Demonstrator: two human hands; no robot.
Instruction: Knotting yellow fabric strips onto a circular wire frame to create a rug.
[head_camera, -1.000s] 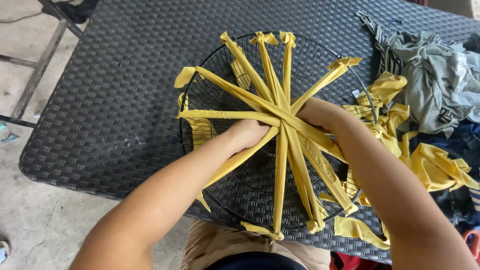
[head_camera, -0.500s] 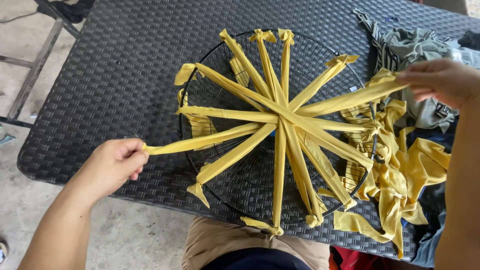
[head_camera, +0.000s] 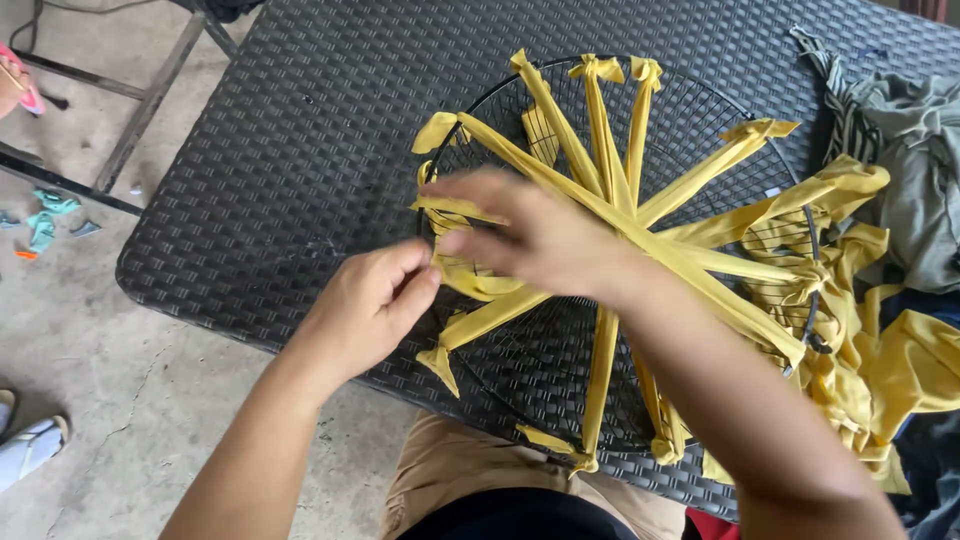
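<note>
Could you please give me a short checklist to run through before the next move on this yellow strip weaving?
1. Left hand pinches a yellow strip at the frame's left edge: ok.
2. Right hand on the same strip: cannot tell, blurred.
3. Round wire frame lies flat on the black table: ok.
4. Strips cross at the centre: ok.
5. Spare yellow cloth lies beside the frame: ok.

left hand (head_camera: 370, 305) pinching, right hand (head_camera: 540, 235) reaching across

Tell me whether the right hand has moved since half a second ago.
Yes. The right hand crossed from the round wire frame's right edge to its left side.
</note>
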